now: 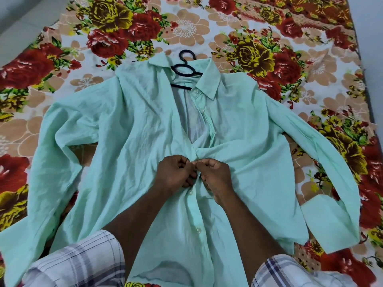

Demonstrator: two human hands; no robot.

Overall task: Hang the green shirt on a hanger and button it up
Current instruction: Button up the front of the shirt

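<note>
Plaid cuffs (78,264), white with grey-blue checks, sit rolled at the near edge. Bare forearms reach forward over the shirt (124,141).

Left hand (173,172) and right hand (216,176) meet knuckle to knuckle at mid-chest. Both are curled tight. Each pinches one front edge of the shirt, the two edges drawn together between the thumbs. Whether a button sits inside the pinch cannot be told; the fingers cover the spot.

Shirt: pale mint green, thin woven cloth, heavily creased. It lies face up on the bed, hem nearest, collar farthest. Long sleeves are flung out to both sides; the right one bends back toward the hem and ends in a stiff, flat cuff. Below the hands the front is closed, with two small round pale buttons (198,230) fastened. Above the hands the front gapes in a narrow V, three more buttons loose along its right edge.

Hanger (184,71): black, thin, smooth, with a round loop under the hook. Its arms are hidden inside the shirt; the hook pokes out past the collar onto the sheet (186,27).

Sheet: floral print, red and yellow roses, peach blossoms on white, spread flat over the bed.
</note>
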